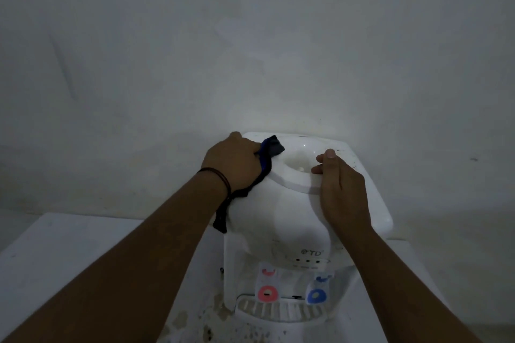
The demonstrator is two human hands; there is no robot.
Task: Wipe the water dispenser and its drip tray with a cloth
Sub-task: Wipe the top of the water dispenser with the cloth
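Cloth on top of tabletop water dispenser [295, 220], left rear corner
Left hand [232, 164] is gripping dark cloth [267, 157], fingers curled round it; right hand [341, 189] is resting flat beside the bottle well [299, 160], fingers pressed together; drip tray [281, 310] is sitting below the taps

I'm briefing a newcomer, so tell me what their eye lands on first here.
The white water dispenser stands low in the middle, against a bare wall. On its top, the left hand presses a dark cloth at the left edge while the right hand rests open beside the bottle well. Below, pink and blue taps stand over the drip tray.
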